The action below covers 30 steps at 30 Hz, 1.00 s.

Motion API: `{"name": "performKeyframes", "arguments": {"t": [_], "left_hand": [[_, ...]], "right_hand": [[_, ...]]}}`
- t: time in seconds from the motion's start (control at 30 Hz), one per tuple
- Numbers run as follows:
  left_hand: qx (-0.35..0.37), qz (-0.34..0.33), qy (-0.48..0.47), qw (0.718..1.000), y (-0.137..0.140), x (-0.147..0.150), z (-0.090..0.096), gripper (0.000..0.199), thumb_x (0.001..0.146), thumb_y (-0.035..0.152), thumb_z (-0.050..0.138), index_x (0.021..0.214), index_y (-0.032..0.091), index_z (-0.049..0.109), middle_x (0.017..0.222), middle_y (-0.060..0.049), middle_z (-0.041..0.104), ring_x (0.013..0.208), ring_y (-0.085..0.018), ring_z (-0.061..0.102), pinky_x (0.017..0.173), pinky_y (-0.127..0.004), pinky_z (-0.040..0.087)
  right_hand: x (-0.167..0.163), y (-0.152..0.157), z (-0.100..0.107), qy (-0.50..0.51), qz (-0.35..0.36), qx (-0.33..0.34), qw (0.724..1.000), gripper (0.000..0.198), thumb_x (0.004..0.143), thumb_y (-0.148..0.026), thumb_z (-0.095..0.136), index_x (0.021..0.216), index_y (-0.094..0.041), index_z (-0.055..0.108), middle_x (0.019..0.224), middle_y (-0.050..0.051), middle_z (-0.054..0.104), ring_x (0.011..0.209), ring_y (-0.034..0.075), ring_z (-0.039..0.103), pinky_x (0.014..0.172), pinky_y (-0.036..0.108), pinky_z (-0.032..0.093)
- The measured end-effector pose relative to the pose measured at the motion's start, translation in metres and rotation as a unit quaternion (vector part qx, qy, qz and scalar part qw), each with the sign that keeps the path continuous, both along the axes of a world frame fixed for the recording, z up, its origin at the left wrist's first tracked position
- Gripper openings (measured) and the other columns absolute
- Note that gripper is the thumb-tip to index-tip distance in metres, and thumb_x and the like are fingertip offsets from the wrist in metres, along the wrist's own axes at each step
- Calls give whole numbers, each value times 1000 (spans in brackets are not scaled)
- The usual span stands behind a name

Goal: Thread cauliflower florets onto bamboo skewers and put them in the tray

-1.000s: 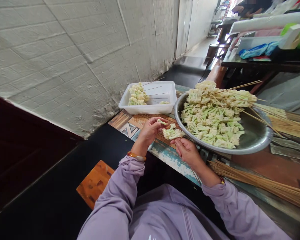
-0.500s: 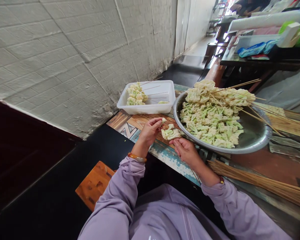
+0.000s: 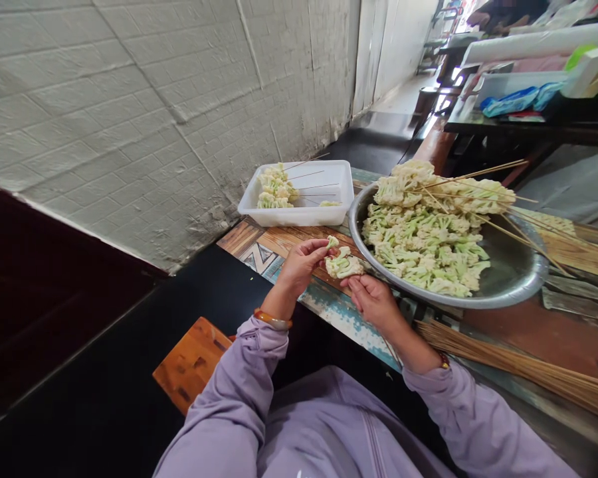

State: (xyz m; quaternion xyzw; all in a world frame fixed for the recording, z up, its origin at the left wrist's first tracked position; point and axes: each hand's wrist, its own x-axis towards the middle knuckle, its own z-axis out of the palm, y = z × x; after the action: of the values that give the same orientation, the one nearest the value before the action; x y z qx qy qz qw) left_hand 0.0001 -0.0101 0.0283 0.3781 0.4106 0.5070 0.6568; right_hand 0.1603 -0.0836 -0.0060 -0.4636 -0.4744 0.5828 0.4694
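Observation:
Between the thumb and fingers of my left hand (image 3: 303, 262) is a small cauliflower floret (image 3: 332, 242), its pale green stem showing. My right hand (image 3: 373, 302) is closed around a thin skewer, mostly hidden by the fingers, whose lower end shows below the wrist. Cauliflower pieces (image 3: 343, 264) sit on this skewer just beyond my right fingertips, close to the floret but apart from it. To the right, a large metal basin (image 3: 523, 292) holds loose cauliflower (image 3: 423, 245), with loaded cauliflower skewers (image 3: 443, 186) lying across the top.
A white plastic tray (image 3: 303, 217) with several cauliflower skewers (image 3: 276, 186) stands by the wall. A bundle of bare skewers (image 3: 518, 362) lies along the table's near right side. An orange wooden stool (image 3: 192, 365) is at lower left. Another person (image 3: 513, 13) is far back.
My left hand has turned the small floret so that more of it, including its stem, shows above the fingertips. My right hand keeps its grip on the skewer. The view has shifted slightly.

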Motion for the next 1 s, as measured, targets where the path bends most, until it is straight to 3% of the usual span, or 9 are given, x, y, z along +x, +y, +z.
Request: {"name": "performKeyframes", "arguments": {"t": [0.47, 0.63, 0.77, 1.0], "left_hand": [[0, 17, -15, 1000, 0, 0, 0, 34, 60, 32, 86, 84, 13, 71, 76, -7, 75, 65, -12, 66, 66, -24, 47], [12, 9, -26, 1000, -1, 0, -1, 32, 57, 27, 86, 83, 15, 72, 77, -6, 75, 73, -15, 69, 72, -26, 49], [25, 8, -16, 1000, -1, -1, -3, 27, 57, 24, 84, 80, 15, 75, 75, -3, 73, 66, -11, 65, 65, -23, 47], [4, 59, -35, 998, 3, 2, -6, 29, 56, 26, 85, 80, 15, 73, 70, -2, 70, 65, -10, 62, 66, -23, 46]], "right_hand": [[-1, 0, -4, 4, 15, -5, 1000, 40, 82, -60, 58, 82, -20, 64, 44, -8, 36, 38, 9, 30, 40, 24, 20], [0, 1, -6, -4, 7, 3, 1000, 41, 84, -59, 56, 83, -19, 64, 45, -7, 38, 40, 9, 31, 42, 24, 21], [0, 0, -7, -1, 8, -3, 1000, 42, 84, -59, 56, 84, -18, 62, 44, -8, 37, 40, 9, 30, 42, 24, 19], [0, 0, -7, -2, 7, 10, 1000, 43, 82, -60, 57, 82, -18, 62, 44, -8, 37, 39, 9, 31, 41, 24, 19]]}}
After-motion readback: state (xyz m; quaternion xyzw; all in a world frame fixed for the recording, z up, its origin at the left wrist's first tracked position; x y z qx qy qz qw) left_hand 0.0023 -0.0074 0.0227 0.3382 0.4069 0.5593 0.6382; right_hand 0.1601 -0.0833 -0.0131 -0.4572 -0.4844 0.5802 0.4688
